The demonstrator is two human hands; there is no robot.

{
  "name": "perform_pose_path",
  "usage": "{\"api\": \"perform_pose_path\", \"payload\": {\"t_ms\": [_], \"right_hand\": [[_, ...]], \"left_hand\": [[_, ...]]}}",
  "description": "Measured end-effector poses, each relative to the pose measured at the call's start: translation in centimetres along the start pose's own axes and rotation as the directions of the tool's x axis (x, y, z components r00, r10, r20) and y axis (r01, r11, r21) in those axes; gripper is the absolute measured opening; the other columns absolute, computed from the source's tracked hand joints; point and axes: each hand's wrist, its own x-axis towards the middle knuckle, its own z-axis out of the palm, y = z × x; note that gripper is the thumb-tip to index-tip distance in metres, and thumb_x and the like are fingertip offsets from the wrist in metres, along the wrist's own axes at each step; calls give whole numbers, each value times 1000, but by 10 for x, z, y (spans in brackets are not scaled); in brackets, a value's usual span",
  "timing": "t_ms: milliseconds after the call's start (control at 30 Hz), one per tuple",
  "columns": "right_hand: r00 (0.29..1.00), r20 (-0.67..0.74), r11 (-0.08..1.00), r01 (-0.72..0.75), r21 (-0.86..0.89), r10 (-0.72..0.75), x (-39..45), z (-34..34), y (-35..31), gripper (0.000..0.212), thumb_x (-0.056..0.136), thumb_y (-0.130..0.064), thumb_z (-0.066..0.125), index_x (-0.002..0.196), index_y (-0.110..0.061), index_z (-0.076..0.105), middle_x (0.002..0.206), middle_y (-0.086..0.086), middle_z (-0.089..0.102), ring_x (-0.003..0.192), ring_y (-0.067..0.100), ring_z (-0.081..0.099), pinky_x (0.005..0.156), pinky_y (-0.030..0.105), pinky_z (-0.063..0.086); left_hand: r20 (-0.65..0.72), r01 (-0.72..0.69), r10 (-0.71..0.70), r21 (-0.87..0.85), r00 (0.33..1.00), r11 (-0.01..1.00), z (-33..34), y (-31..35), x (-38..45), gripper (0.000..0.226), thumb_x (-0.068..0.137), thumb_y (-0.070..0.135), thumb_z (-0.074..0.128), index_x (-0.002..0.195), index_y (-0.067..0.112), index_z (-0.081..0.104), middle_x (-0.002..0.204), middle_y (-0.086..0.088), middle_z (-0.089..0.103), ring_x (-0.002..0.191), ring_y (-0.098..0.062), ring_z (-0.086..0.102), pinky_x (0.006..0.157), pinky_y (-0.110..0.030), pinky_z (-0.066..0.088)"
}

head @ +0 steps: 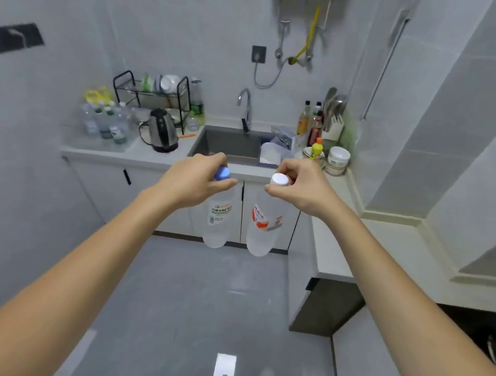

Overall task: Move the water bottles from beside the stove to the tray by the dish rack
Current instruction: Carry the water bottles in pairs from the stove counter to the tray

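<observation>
While the left hand [194,182] grips a blue-capped bottle [218,215] by its neck and the right hand [300,187] a white-capped bottle [263,226], both hang over open floor, with kettle [161,131] and sink [229,143] flanking the tray [79,141] of bottles beside the rack [151,93]
</observation>
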Motion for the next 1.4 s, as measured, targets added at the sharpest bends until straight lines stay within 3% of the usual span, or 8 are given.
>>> {"api": "perform_pose_path", "payload": {"t_ms": [200,367,467,700,867,967,1267,1400], "right_hand": [[959,239,988,156,-8,-150,133,89,-15,19,73,-37,81,78,-24,68,72,-5,67,70,15,62,59,38,52],[884,378,960,276,48,-274,232,160,-44,23,70,-38,79,76,-21,65,70,0,66,68,22,60,59,42,50],[856,398,943,309,120,-331,283,209,-61,24,69,-39,79,78,-20,65,71,4,67,71,27,63,61,46,52],[803,463,925,291,245,-375,390,338,-98,27,71,-36,83,78,-16,66,70,8,64,64,12,52,59,33,41],[762,513,918,319,233,-395,470,418,-135,27,70,-35,84,74,-16,65,66,11,62,59,11,46,59,33,38],[773,501,921,310,238,-390,519,460,-159,26,71,-31,85,73,-18,62,59,-4,50,57,11,43,59,32,36],[830,421,927,288,239,-366,663,563,-197,30,69,-40,80,77,-17,62,65,-5,56,60,12,46,60,33,37],[830,398,920,330,214,-390,737,609,-205,26,74,-32,84,76,-18,62,65,-6,56,60,10,47,60,32,39]], "left_hand": [[5,279,-280,39,960,959,-10,-104,27,37,100,59,54,96,23,47,81,1,57,77,-23,53,60,-38,37],[-96,507,-509,-47,855,861,-30,-176,32,37,100,58,55,96,22,46,74,2,54,67,-16,46,56,-37,31],[-157,594,-595,-62,788,802,-36,-223,35,36,99,58,55,98,22,48,76,2,56,74,-23,49,59,-37,33],[-230,708,-716,-131,659,694,-33,-367,48,42,98,58,57,94,16,52,79,-3,61,80,-31,57,72,-46,49],[-180,685,-701,-153,690,712,-47,-482,83,38,96,56,61,90,19,52,72,-1,60,74,-28,56,61,-40,40],[-167,664,-681,-153,713,732,-63,-545,104,32,96,55,62,91,25,51,68,4,58,73,-24,56,60,-36,35],[-208,628,-660,-204,722,751,-102,-710,184,29,95,52,65,93,24,56,71,2,58,75,-27,58,65,-38,43],[-203,622,-664,-235,720,747,-106,-781,228,29,94,54,67,93,27,57,75,0,65,71,-25,64,70,-43,50]]}}
